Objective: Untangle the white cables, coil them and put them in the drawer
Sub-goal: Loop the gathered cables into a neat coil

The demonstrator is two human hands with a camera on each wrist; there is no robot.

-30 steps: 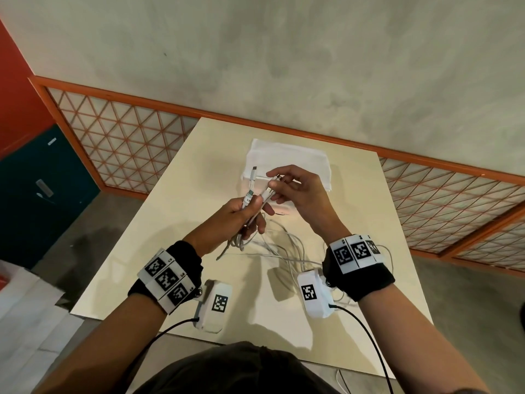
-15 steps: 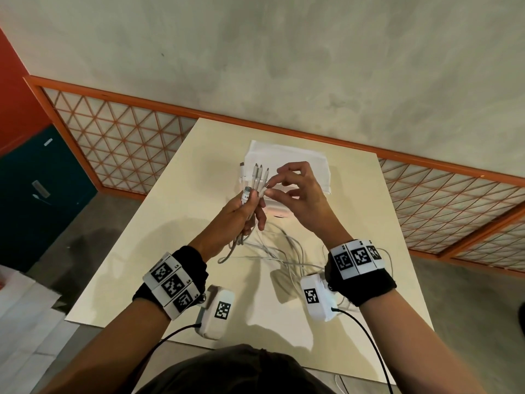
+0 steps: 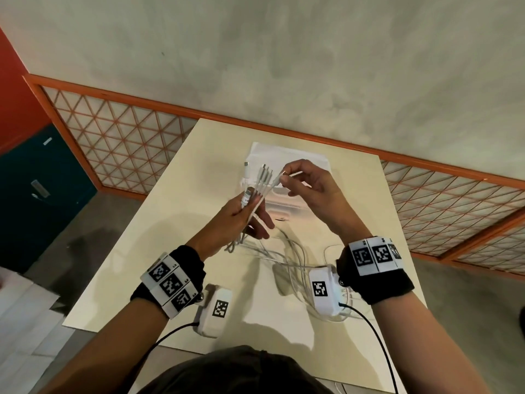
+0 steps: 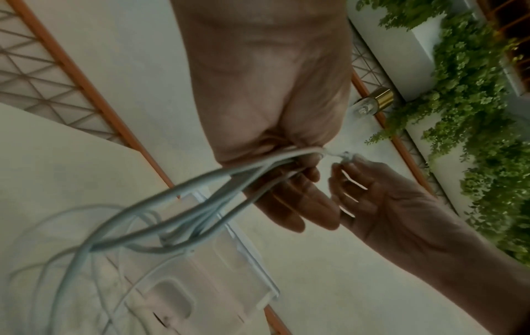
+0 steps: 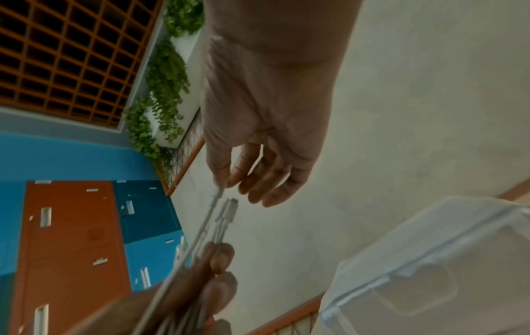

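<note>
My left hand [image 3: 241, 216] grips a bunch of white cables [image 3: 257, 189] just below their plugs, which stand up fanned above the table. In the left wrist view the cables [image 4: 218, 199] run from that fist down in loose loops. My right hand [image 3: 306, 186] pinches the tip of the rightmost plug [image 3: 279, 177] between thumb and forefinger; the right wrist view shows the same pinch on that plug [image 5: 219, 192]. The rest of the cables [image 3: 287, 257] lie tangled on the cream table [image 3: 176, 223]. A translucent white drawer box [image 3: 287, 155] sits behind the hands.
The table's far edge meets an orange-framed lattice screen [image 3: 119, 137] and a grey wall. Blue and orange lockers [image 3: 42, 194] stand on the left. The drawer box [image 5: 430, 272] also shows low in the right wrist view.
Both hands have risen and shifted toward the drawer box. The plugs now stand fanned in the left hand, and the right hand has moved from the bunch to pinch a single plug tip.
</note>
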